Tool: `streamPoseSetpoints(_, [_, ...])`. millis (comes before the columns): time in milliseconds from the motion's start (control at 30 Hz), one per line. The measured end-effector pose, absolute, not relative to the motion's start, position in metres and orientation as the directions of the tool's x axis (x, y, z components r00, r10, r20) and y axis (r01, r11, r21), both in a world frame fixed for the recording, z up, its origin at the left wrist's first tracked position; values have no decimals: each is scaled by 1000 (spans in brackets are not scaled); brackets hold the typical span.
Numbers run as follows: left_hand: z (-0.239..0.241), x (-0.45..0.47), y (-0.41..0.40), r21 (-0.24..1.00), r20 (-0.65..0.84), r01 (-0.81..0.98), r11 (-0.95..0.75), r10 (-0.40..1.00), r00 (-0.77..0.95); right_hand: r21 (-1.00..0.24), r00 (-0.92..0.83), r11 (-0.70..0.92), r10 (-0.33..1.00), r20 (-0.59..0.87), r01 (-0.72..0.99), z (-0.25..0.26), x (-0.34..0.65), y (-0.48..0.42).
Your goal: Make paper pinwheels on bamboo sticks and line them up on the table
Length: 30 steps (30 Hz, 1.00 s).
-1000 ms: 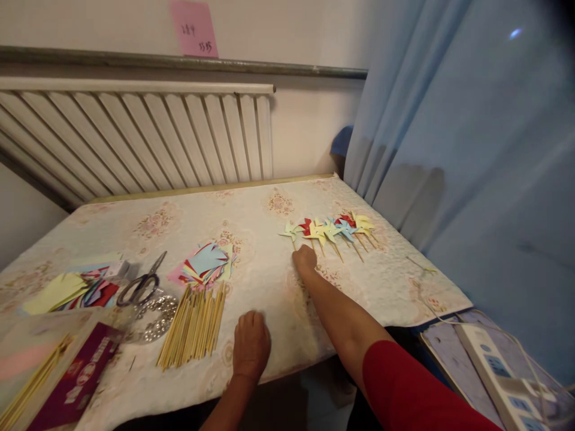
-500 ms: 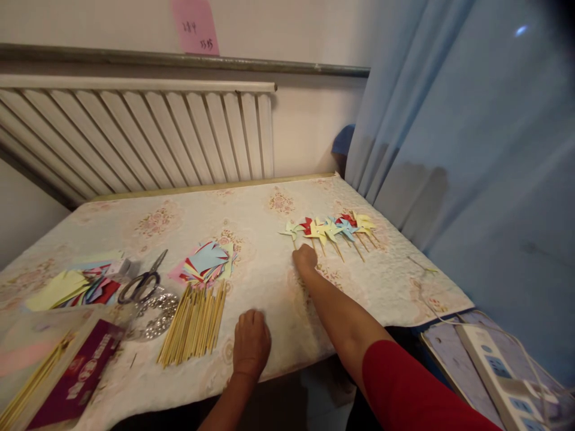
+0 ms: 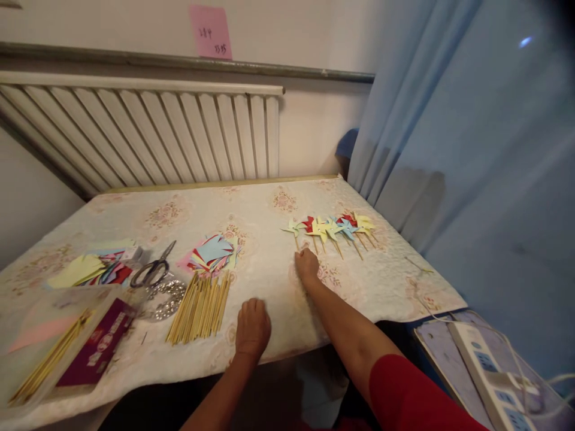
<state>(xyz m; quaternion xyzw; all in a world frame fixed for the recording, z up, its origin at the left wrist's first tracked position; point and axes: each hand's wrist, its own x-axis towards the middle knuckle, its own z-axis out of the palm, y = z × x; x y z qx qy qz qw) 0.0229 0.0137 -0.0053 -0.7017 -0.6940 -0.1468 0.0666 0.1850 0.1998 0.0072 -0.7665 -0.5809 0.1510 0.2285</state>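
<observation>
The right hand's fingers are curled narrow at the lower end of the stick of the pale green pinwheel, right of the frame's centre; whether they grip it cannot be told. The left hand's fingers are curled at lower centre, back upward; its palm is hidden, so what it holds cannot be told. That 1 pinwheel lies at the left end of the overlapping row of pinwheels. Against 0.5 s ago, the view has shifted and the right hand sits slightly lower beside the stick, while the pinwheel keeps its place; this suggests it is already set in line. Left of the left hand are bamboo sticks, with cut paper sheets above them and scissors at left.
</observation>
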Motion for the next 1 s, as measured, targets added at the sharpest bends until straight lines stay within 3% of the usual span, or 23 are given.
streamPoseSetpoints(667, [-8,26,5,215,256,977,8,965,-64,-351,-58,149,964,258,925,-20,161,55])
streamPoseSetpoints(1000, [-17,3,-17,293,218,948,-121,974,57,-203,-195,281,912,360,938,-26,161,51])
